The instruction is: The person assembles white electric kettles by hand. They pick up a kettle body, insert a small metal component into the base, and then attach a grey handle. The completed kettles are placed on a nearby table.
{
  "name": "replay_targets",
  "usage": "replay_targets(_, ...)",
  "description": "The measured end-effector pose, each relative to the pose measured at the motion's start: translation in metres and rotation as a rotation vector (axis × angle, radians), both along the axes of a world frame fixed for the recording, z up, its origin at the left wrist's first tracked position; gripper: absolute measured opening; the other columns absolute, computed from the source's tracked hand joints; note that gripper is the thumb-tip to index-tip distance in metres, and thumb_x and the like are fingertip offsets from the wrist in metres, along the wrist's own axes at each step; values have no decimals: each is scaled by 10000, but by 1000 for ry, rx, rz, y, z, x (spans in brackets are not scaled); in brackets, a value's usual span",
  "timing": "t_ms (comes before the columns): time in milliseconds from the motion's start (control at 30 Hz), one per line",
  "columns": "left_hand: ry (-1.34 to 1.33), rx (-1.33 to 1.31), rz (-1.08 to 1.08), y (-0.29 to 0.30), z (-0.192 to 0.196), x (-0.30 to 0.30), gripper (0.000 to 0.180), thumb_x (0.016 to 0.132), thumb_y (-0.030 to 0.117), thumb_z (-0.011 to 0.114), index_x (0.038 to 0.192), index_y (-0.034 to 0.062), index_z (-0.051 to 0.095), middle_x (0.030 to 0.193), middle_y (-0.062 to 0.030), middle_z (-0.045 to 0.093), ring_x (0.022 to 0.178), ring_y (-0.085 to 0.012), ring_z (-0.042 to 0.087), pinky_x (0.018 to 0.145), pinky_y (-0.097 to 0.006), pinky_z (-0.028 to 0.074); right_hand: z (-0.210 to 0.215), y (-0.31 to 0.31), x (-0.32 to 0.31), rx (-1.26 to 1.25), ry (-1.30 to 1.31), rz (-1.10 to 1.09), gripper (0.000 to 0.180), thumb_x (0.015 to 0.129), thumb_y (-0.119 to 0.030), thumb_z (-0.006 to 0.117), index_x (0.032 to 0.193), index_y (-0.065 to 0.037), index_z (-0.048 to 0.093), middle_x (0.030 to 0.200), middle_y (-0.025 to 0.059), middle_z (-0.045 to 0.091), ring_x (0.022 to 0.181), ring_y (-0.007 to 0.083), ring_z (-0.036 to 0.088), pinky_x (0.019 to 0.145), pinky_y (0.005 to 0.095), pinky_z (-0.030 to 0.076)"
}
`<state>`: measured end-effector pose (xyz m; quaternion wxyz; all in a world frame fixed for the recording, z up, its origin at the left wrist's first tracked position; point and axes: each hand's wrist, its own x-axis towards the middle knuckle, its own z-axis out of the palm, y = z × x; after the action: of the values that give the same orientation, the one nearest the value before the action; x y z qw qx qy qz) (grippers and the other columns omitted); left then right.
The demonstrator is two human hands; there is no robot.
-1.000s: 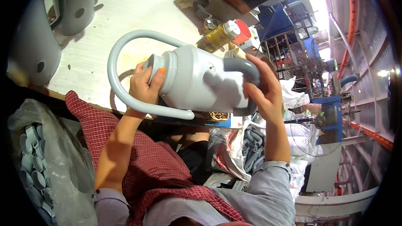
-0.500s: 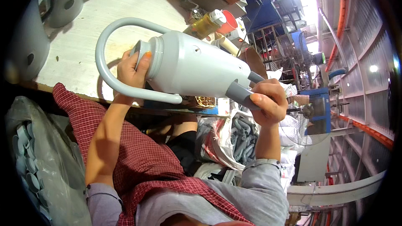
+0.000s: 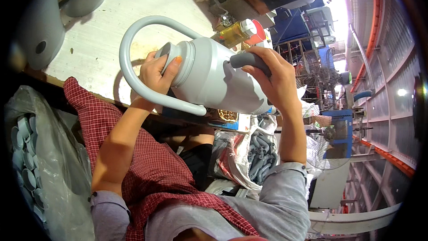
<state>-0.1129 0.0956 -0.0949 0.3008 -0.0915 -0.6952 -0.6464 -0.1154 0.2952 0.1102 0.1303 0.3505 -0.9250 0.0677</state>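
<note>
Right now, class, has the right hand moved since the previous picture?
Yes, the right hand has moved up and leftward, nearer the red cup.

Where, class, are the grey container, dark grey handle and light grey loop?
Grey container (image 3: 211, 76), head view: middle of its body.
Dark grey handle (image 3: 243, 60), head view: its uncovered end.
Light grey loop (image 3: 124, 52), head view: left side of its bend.

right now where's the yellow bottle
In the head view, the yellow bottle is above centre, slightly right, just beyond the light grey jug in the left hand, with a red container beside its white cap.
</note>
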Motion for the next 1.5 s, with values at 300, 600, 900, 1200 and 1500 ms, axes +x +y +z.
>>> replay_targets(300,-20,-4,23,2,4,-1,441,940,351,521,697,-1,625,549,-148,534,578,-295,525,830,-408,449,-6,4,-13,51,-37,-4,338,790,-240,739,1078,-112,617,884,91,649,704,278,651,610,349,513)
replay_targets(600,2,-72,5,-2,0,-1,480,956,338,509,635,-15,568,533,-151,515,524,-286,509,890,-435,442,-5,5,-22,48,-102,53,361,782,-223,747,1089,-88,614,875,120,656,717,290,655,621,355,519)
replay_targets(900,39,-52,-13,-2,4,0,458,957,335,511,675,-18,588,551,-143,524,538,-294,518,843,-423,428,-8,8,-22,34,-138,44,353,785,-226,743,1083,-92,611,860,120,654,721,299,649,622,358,517)
replay_targets(1200,-12,-45,-27,-2,5,0,463,958,325,510,651,-14,579,539,-146,514,533,-290,513,862,-426,433,-4,4,-20,52,-133,34,336,794,-234,730,1079,-108,604,853,95,653,727,289,641,628,362,510)
replay_targets(1500,-47,-87,-4,1,-1,6,590,971,405,477,592,-39,561,527,-172,525,589,-320,546,854,-447,446,-9,5,-14,69,-100,26,326,804,-256,710,1077,-116,598,865,94,655,758,306,641,637,372,505)
